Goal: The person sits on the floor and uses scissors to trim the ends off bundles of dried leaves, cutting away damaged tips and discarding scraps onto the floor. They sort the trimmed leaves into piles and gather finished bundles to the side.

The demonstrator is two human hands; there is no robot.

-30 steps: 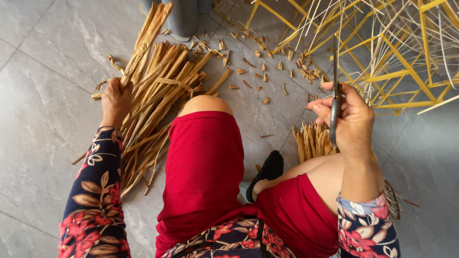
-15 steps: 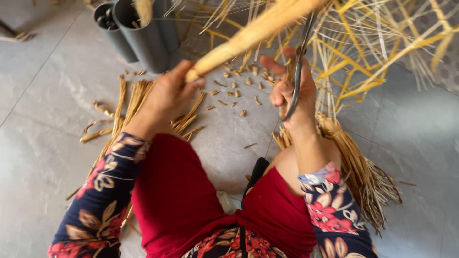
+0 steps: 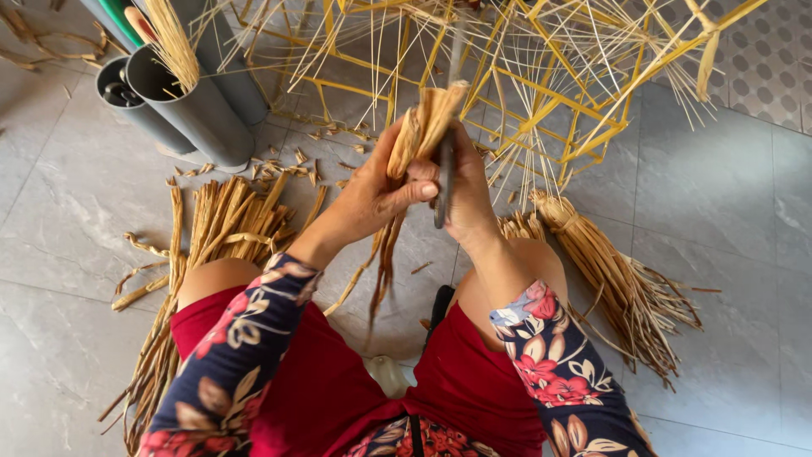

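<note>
I sit on a grey tiled floor in red shorts and flowered sleeves. My left hand (image 3: pixel 381 190) grips a bundle of dry tan reed strips (image 3: pixel 420 131) held upright in front of me, its loose ends hanging down between my knees. Pressed against that bundle, my right hand (image 3: pixel 465 190) holds a dark, narrow blade-like tool (image 3: pixel 445 178) whose far end rises blurred above the strips. Both hands touch each other at the bundle.
A pile of reed strips (image 3: pixel 216 237) lies by my left knee, a tied bundle (image 3: pixel 609 271) by my right. Grey tubes (image 3: pixel 190 106) holding thin sticks stand at the back left. A yellow stick frame (image 3: pixel 541 85) sprawls ahead. Cut scraps (image 3: pixel 296 165) litter the floor.
My left hand lifted a bundle of strips from the floor pile and brought it to the middle. My right hand, with the tool, moved in to meet it.
</note>
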